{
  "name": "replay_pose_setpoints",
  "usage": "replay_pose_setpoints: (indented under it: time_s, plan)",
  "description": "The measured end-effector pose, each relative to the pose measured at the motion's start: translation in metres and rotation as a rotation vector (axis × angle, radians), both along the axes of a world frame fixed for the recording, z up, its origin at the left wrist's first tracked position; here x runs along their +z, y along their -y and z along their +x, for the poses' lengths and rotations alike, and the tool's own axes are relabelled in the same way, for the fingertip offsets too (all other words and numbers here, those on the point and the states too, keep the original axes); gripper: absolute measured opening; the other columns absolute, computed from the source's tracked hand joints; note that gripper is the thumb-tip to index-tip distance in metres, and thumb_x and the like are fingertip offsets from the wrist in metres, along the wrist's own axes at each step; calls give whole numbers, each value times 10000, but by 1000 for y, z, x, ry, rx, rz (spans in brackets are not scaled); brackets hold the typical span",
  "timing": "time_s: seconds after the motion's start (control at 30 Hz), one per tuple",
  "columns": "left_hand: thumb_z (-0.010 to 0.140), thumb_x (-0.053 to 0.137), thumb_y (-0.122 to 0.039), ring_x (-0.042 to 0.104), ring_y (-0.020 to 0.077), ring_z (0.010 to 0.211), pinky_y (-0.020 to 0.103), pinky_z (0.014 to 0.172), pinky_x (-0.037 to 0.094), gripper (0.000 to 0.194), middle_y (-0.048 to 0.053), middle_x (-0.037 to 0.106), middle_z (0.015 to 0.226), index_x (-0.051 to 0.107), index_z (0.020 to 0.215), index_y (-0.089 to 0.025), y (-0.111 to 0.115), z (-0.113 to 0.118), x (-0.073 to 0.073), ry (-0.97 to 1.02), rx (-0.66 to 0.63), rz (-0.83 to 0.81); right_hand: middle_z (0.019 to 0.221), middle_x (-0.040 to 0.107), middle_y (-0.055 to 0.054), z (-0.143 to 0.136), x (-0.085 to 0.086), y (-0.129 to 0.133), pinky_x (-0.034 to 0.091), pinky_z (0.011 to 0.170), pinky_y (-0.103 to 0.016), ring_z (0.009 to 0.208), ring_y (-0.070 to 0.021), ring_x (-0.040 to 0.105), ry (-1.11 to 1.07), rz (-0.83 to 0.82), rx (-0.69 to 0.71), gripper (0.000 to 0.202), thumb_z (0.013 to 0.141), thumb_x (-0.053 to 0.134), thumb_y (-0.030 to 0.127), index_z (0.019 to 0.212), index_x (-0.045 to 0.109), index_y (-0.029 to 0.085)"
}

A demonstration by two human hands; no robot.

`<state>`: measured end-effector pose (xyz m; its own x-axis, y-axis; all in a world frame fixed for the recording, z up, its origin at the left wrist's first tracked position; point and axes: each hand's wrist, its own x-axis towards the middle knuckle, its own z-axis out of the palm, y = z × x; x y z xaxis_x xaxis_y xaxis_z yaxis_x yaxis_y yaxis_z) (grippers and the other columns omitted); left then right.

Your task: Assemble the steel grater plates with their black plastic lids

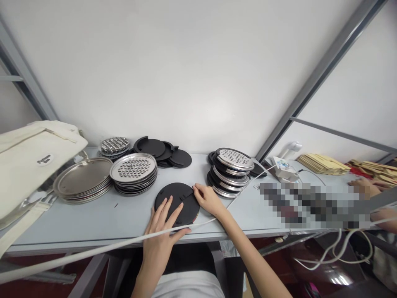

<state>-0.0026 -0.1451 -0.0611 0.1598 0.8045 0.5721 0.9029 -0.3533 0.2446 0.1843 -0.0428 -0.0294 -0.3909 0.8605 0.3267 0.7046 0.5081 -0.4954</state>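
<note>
A black plastic disc [175,196] with a small slotted catch on its face lies near the front edge of the table. My left hand [163,221] rests on it with the fingers spread flat over its near left part and the thumb along its near edge. At the disc's right rim, my right hand [206,198] has its fingers curled and pinched beside the catch. The rim under those fingertips is partly hidden. To the right stands a stack of round metal grater plates and black discs [234,169]. On the left is another stack of perforated grater plates [135,167].
Plain metal plates [85,178] are stacked at left by a cream bag [37,161]. Black plastic parts [180,158] lie along the wall. A white cable [114,246] crosses in front. Wooden pieces [322,164] and another person's hand [366,187] are at far right.
</note>
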Motion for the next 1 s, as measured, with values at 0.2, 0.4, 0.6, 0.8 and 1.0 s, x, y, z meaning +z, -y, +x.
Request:
replay_pose_setpoints:
  time_s: [0.2, 0.4, 0.6, 0.8, 1.0]
  plan:
    - [830, 579, -472, 427, 270, 1279, 500, 1038, 395, 514, 14, 422, 1421, 469, 1316, -348, 0, 2, 0, 38, 87, 45, 512, 355, 53, 0, -3, 8, 250, 519, -224, 476, -95, 346, -2, -23, 40, 299, 924, 375, 243, 632, 420, 194]
    - [832, 577, -458, 426, 273, 1280, 494, 1046, 388, 510, 25, 429, 1416, 475, 1315, -330, -1, 0, 3, 26, 66, 41, 535, 406, 40, -1, -2, 7, 277, 536, -226, 500, -110, 410, -3, -26, 13, 304, 951, 354, 274, 668, 438, 201]
    - [838, 570, -445, 398, 267, 1302, 489, 1066, 365, 512, 13, 432, 1415, 458, 1326, -335, 0, -5, 4, -16, -36, 33, 564, 446, 25, -1, -2, 3, 301, 566, -233, 536, -128, 458, -26, -7, -59, 321, 973, 319, 289, 684, 432, 206]
    - [835, 557, -407, 389, 272, 1308, 491, 1061, 366, 467, 12, 430, 1416, 497, 1289, -317, 4, -4, 10, 10, -71, 15, 563, 454, 24, 0, 1, 1, 310, 571, -231, 545, -130, 462, -16, -33, -50, 337, 975, 319, 294, 673, 439, 204]
    - [817, 560, -376, 378, 280, 1311, 499, 1075, 341, 457, 24, 430, 1414, 517, 1263, -289, 6, -1, 13, 0, -61, 16, 567, 450, 26, 3, 3, 2, 313, 569, -229, 549, -127, 451, -18, -68, -15, 347, 973, 323, 298, 658, 432, 202]
